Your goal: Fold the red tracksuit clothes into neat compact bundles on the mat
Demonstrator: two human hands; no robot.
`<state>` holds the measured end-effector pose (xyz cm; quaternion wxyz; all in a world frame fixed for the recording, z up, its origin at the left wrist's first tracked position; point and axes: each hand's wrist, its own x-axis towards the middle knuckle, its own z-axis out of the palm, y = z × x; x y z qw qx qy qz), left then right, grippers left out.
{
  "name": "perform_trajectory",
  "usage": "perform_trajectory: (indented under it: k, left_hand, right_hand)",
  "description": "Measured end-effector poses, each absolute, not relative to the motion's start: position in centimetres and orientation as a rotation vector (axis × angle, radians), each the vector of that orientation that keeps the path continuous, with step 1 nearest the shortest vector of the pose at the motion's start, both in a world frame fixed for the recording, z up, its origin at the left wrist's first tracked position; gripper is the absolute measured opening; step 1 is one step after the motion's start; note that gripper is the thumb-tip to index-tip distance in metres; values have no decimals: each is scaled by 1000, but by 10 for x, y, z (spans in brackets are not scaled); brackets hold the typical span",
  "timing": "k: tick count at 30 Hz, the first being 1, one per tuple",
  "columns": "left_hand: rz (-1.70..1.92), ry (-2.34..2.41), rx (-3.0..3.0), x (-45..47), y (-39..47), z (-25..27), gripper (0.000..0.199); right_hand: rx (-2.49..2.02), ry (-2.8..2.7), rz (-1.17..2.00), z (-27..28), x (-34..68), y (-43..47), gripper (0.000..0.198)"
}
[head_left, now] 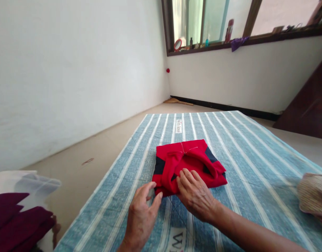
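A folded red and navy hooded sweatshirt (pixel 187 159) lies on the striped blue and white cloth (pixel 129 175), its hood spread over the top. At the garment's near left corner is my left hand (pixel 143 213), thumb and fingers apart with a gap between them. Its fingertips touch or nearly touch the red edge; which of the two I cannot tell. My right hand (pixel 194 196) rests on the near part of the hood, fingers laid flat and close together. The right palm and thumb are mostly hidden.
A beige knitted item (pixel 314 194) sits at the right edge of the cloth. Maroon fabric (pixel 21 224) and white fabric (pixel 27 182) are at lower left. A small broom (pixel 178 101) lies on the floor by the far wall. Small bottles and a red-rimmed mirror (pixel 178 44) line the windowsill.
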<state>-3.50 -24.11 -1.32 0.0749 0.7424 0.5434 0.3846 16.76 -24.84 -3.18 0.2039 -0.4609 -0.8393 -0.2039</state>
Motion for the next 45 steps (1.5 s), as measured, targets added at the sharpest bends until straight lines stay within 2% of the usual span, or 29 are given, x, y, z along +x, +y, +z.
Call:
perform_trajectory:
  k: [5, 13, 23, 31, 37, 45]
  left_hand:
    - [1059, 1723, 1724, -20, -234, 0, 27]
    - [970, 1505, 1323, -9, -213, 3, 35]
    - [888, 1414, 1149, -7, -205, 13, 31]
    - [796, 1433, 1229, -8, -200, 19, 7]
    - [749, 1432, 1159, -7, -200, 21, 10]
    - [761, 1340, 1105, -12, -196, 19, 12]
  right_hand:
    - [-1194, -2342, -505, -42, 165, -241, 29]
    - [-1144, -2191, -406, -42, 161, -240, 24]
    - [-1166, -2190, -263, -39, 156, -241, 27]
    - [-1323, -2021, 55, -33, 143, -243, 21]
    - [-1324, -1886, 78, -36, 136, -243, 12]
    - [-1300, -1703, 137, -37, 123, -245, 12]
